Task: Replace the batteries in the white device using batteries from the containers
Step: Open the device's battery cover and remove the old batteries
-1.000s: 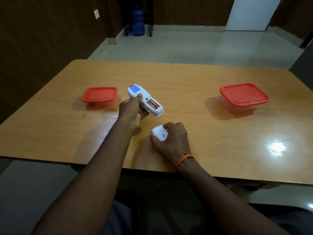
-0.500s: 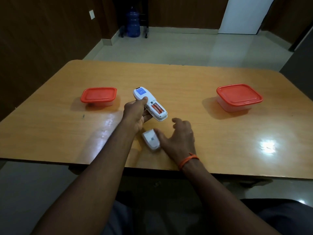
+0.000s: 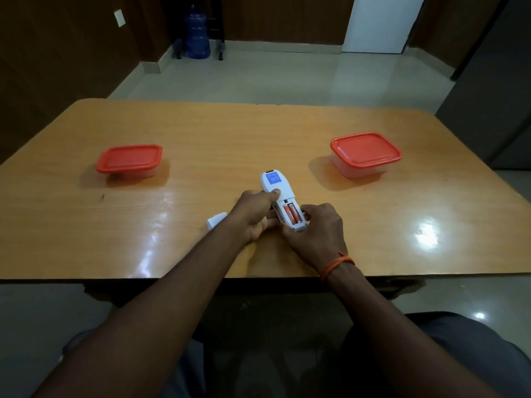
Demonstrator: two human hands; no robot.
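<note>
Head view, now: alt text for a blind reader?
Left hand and right hand hold a white device at a wooden table, its open compartment showing two orange batteries. Its cover lies to the left; the red-lidded left container and right container are closed.

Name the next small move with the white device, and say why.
Probably pry out one of the two orange batteries with the right hand. The cover already lies off on the table, the batteries sit exposed in the white device, the left hand grips it steady, and the right hand's fingers hold its near end.
</note>
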